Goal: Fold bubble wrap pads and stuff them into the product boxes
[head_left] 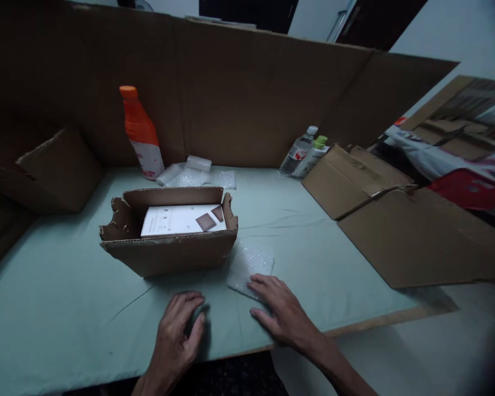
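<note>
My right hand (278,308) reaches over the near edge of a folded piece of bubble wrap (251,264), fingertips at its corner, thumb apart from the fingers. To its left, my left hand (179,333) rests near the table's front with fingers curved and the thumb apart, nothing between them. Just beyond both hands stands an open-topped cardboard box (177,256) with torn, notched ends. Inside it lies a white box (173,220) with small print and two brown squares on its face.
Behind the box are more bubble wrap pieces (193,173) and an orange-capped bottle (144,137). A clear bottle (299,151) and a green-capped bottle (315,157) stand at the back right. Cardboard flaps (421,236) border the right side, a carton (61,170) the left, a cardboard wall (251,99) the back.
</note>
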The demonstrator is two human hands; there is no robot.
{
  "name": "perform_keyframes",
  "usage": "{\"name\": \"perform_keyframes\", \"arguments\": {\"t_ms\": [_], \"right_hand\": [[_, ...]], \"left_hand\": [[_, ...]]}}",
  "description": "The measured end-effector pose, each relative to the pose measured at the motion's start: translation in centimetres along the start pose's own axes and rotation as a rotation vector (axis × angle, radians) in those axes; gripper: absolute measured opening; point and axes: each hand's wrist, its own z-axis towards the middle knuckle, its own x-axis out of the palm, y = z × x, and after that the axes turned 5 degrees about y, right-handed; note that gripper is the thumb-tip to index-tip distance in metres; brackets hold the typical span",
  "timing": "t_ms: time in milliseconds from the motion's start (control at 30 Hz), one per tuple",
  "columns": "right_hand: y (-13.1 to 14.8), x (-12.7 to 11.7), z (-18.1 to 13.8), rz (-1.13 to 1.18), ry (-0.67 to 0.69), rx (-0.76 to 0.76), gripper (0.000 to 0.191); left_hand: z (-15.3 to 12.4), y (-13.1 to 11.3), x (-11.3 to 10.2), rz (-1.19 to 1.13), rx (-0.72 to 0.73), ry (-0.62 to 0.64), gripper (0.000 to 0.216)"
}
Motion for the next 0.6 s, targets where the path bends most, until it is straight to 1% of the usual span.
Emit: {"name": "perform_keyframes", "arguments": {"t_ms": [33, 100, 200, 300, 400, 500, 600], "right_hand": [[-0.3, 0.8, -0.1, -0.066, -0.003, -0.017, 0.040], [-0.6, 2.1, 0.0, -0.129, -0.048, -0.023, 0.033], [0.0, 2.9, 0.5, -0.081, -0.122, -0.062, 0.021], [1.3, 2.5, 0.7, 0.081, -0.082, -0.137, 0.013], [2.4, 2.2, 0.5, 0.248, -0.036, -0.169, 0.010], [2.8, 2.3, 0.1, 0.339, -0.028, -0.142, 0.010], [2.6, 2.4, 0.0, 0.391, 0.029, -0.101, 0.007]], "left_hand": [[0.0, 0.0, 0.2, 0.004, 0.012, 0.016, 0.022], [0.2, -0.2, 0.6, 0.016, 0.034, 0.048, 0.024], [0.6, -0.6, 0.9, 0.069, 0.072, 0.106, 0.030], [1.0, -1.2, 1.4, 0.135, 0.122, 0.173, 0.040], [1.2, -1.5, 2.1, 0.153, 0.147, 0.237, 0.045], [1.1, -1.6, 2.7, 0.148, 0.160, 0.260, 0.043], [0.9, -1.6, 2.9, 0.143, 0.182, 0.237, 0.042]]}}
